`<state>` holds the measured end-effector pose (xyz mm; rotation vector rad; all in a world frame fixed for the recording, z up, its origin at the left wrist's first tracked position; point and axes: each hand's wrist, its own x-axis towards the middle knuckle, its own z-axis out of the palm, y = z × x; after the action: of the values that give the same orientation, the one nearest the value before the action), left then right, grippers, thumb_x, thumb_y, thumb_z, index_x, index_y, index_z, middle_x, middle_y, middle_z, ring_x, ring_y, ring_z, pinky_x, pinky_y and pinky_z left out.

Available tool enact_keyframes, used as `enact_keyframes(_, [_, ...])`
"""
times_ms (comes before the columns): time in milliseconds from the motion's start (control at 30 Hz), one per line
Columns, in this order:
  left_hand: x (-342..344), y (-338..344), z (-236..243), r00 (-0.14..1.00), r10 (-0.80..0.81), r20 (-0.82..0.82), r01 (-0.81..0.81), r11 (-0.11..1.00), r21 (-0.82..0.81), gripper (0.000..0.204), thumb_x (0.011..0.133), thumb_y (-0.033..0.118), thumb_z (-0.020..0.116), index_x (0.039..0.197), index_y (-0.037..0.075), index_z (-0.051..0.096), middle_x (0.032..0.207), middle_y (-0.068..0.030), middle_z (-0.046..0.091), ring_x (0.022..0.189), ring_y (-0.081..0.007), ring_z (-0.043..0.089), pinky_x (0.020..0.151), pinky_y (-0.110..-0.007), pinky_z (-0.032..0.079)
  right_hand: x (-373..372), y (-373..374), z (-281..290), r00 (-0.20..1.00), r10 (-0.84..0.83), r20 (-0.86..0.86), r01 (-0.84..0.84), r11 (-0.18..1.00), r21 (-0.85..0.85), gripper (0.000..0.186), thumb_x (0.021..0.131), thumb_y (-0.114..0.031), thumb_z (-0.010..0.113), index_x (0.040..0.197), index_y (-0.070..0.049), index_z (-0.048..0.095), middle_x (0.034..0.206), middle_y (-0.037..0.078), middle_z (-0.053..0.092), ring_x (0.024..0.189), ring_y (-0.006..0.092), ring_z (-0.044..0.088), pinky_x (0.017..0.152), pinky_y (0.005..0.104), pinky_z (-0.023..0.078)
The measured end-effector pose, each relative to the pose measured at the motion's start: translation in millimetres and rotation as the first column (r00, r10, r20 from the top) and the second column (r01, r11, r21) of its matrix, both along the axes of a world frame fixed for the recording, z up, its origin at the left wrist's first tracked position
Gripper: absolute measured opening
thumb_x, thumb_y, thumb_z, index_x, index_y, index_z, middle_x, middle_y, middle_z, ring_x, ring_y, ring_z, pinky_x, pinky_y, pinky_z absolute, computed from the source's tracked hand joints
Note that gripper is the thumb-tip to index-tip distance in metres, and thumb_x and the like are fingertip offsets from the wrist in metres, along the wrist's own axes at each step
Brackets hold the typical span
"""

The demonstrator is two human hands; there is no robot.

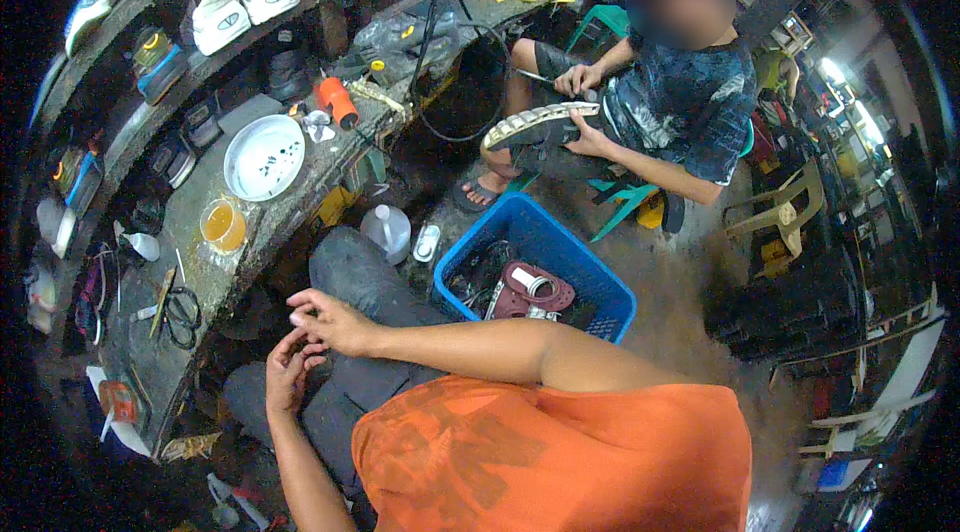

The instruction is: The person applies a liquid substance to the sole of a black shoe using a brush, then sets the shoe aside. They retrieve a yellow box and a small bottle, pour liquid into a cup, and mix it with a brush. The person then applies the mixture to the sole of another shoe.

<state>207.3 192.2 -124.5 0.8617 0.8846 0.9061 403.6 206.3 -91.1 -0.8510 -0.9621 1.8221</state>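
In front of me, over my dark-trousered lap, my two hands meet at the fingertips. My right hand [335,324] reaches across from the right with fingers loosely bent and apart. My left hand [292,372] is just below it, fingers curled upward and apart. I make out nothing held in either, though the touching fingertips partly overlap. On the worn bench [180,212] to their left lie black-handled scissors [181,317], a cup of amber liquid [223,229], a round white basin [264,158] with dark bits and an orange cylinder [338,103].
A blue basket [600,282] with a maroon shoe part [530,287] stands at my right, near a plastic jug [386,232]. A co-worker [670,112] sits beyond, holding a sole [530,127]. Shelves carry white shoes [220,17]. A plastic chair [775,212] is farther right.
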Motion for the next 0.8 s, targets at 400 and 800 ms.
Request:
enact_keyframes(400, [-8,14,-8,0.945,-0.094,-0.315,0.091,0.996,-0.024,0.012,0.092,0.012,0.073,0.09,0.001,0.069,0.079,-0.0003,0.068,0.065,-0.0093,0.059,0.061,-0.025,0.047,-18,-3,-23,0.885,-0.115,0.45,-0.07,0.925,0.374,0.07,0.102,-0.052,0.048,0.151,-0.005,0.031,0.138,0.022,0.054,0.13,0.0357,0.053,0.108,0.043,0.041])
enact_keyframes(800, [-5,11,-6,0.791,0.11,-0.601,0.071,0.961,0.269,0.011,0.09,0.01,0.07,0.091,0.0,0.066,0.082,-0.0011,0.066,0.072,-0.0119,0.059,0.068,-0.028,0.047,-23,-6,-20,0.775,-0.182,0.605,-0.13,0.891,0.435,0.067,0.104,-0.046,0.046,0.153,-0.004,0.027,0.156,0.023,0.035,0.146,0.0374,0.035,0.119,0.0448,0.03])
